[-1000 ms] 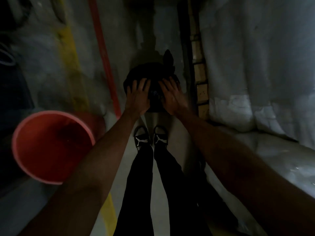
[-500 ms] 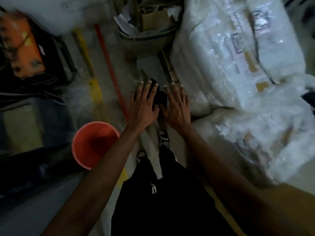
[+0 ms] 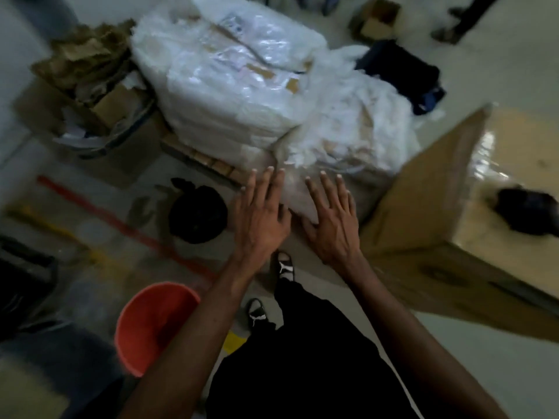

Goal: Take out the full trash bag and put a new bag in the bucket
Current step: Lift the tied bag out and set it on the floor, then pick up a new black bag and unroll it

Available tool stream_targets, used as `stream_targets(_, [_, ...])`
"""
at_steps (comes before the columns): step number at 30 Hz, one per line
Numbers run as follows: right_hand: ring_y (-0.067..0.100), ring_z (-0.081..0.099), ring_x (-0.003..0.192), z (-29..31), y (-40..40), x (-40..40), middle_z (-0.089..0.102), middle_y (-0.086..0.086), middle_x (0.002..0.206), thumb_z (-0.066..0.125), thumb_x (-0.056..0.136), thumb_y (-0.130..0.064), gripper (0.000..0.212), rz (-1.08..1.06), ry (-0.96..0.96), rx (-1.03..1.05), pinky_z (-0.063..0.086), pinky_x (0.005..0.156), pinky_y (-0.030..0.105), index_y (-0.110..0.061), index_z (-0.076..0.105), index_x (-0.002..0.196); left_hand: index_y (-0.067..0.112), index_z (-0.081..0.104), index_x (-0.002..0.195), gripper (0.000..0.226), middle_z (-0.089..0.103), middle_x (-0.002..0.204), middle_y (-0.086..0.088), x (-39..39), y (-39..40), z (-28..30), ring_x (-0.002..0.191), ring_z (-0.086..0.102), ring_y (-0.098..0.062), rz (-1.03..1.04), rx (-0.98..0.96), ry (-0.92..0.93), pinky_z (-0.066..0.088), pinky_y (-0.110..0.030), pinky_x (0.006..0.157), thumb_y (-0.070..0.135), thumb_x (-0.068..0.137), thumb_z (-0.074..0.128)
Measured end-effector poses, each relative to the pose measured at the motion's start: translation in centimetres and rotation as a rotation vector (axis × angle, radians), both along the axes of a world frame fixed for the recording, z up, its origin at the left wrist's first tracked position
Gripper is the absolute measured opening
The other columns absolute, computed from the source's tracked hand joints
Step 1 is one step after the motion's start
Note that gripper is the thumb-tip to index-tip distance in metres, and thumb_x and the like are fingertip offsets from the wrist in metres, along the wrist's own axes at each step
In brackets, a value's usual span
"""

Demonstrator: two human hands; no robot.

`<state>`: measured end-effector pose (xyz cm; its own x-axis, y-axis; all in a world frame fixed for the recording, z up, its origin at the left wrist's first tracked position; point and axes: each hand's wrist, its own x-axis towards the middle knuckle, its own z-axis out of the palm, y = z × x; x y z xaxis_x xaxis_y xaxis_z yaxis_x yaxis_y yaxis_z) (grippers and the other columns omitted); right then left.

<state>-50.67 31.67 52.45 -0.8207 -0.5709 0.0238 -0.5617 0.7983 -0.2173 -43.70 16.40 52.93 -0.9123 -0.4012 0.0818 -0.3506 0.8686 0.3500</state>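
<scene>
Meanwhile tied black trash bag (image 3: 198, 217) on floor; orange bucket (image 3: 151, 325) unlined; both hands (image 3: 261, 216) (image 3: 331, 220) spread, holding nothing.

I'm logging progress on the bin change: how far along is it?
Done: the tied black trash bag sits on the floor, out of the orange plastic bucket. In hand: nothing; left hand and right hand are spread, holding nothing. Left: lining the bucket; no new bag shows.

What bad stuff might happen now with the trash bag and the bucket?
1. The tied black trash bag lies on the floor just ahead of the person's shoes, so it might get stepped on or trip them.
2. The orange bucket shows no new bag inside; anything dropped in would likely dirty it.
3. Both the left hand and right hand are empty; a new bag still needs fetching.
</scene>
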Motion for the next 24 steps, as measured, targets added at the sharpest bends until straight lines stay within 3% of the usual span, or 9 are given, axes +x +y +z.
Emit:
stream_targets(7, [0.027, 0.007, 0.153, 3.0, 15.0, 1.9, 0.018, 0.000, 0.164, 0.050, 0.095, -0.048, 0.067, -0.370, 0.088, -0.082, 0.021, 0.120, 0.047, -0.032, 0.024, 0.155, 0.028, 0.028, 0.152, 0.071, 0.035, 0.157, 0.002, -3.4, 13.1, 2.6, 0.145, 0.029, -0.023, -0.324, 0.042, 0.102, 0.034, -0.046, 0.113, 0.038, 0.085, 0.053])
stream_targets(12, [0.027, 0.014, 0.151, 3.9, 24.6, 1.2, 0.025, 0.004, 0.161, 0.047, 0.096, -0.049, 0.063, -0.529, 0.114, -0.208, 0.021, 0.121, 0.041, -0.027, 0.030, 0.153, 0.029, 0.036, 0.147, 0.065, 0.046, 0.144, 0.000, -6.8, 24.0, 3.7, 0.125, 0.050, -0.017, -0.420, 0.442, 0.169, 0.048, -0.034, 0.101, 0.031, 0.087, 0.060])
stream_targets(15, [0.027, 0.021, 0.148, 3.7, 30.2, -0.6, 0.031, 0.005, 0.158, 0.050, 0.096, -0.046, 0.059, -0.606, 0.110, -0.309, 0.022, 0.121, 0.042, -0.026, 0.035, 0.150, 0.025, 0.040, 0.144, 0.060, 0.051, 0.135, -0.003, -10.0, 29.8, 3.6, 0.115, 0.057, -0.016, -0.437, 0.547, 0.178, 0.055, -0.039, 0.091, 0.030, 0.088, 0.062])
stream_targets(18, [0.026, 0.033, 0.136, 3.5, 34.6, -4.1, 0.040, 0.009, 0.150, 0.056, 0.094, -0.037, 0.058, -0.643, 0.154, -0.388, 0.034, 0.113, 0.044, -0.019, 0.041, 0.147, 0.025, 0.040, 0.143, 0.060, 0.049, 0.137, -0.003, -13.8, 34.6, 3.2, 0.117, 0.055, -0.018, -0.442, 0.542, 0.185, 0.055, -0.039, 0.092, 0.034, 0.087, 0.059])
stream_targets(21, [0.027, 0.038, 0.129, 3.3, 37.5, -8.2, 0.037, 0.009, 0.147, 0.057, 0.090, -0.028, 0.062, -0.673, 0.120, -0.441, 0.042, 0.105, 0.045, -0.018, 0.035, 0.148, 0.026, 0.036, 0.145, 0.064, 0.036, 0.147, -0.006, -17.4, 38.3, 2.9, 0.129, 0.043, -0.022, -0.417, 0.467, 0.153, 0.047, -0.033, 0.103, 0.028, 0.086, 0.060])
stream_targets(24, [0.031, 0.039, 0.128, 2.8, 39.0, -12.1, 0.034, 0.010, 0.149, 0.056, 0.087, -0.024, 0.065, -0.650, 0.061, -0.416, 0.044, 0.103, 0.044, -0.020, 0.033, 0.148, 0.024, 0.028, 0.146, 0.073, 0.021, 0.155, -0.008, -20.6, 39.8, 2.5, 0.140, 0.026, -0.031, -0.501, 0.199, 0.116, 0.039, -0.047, 0.112, 0.026, 0.082, 0.063])
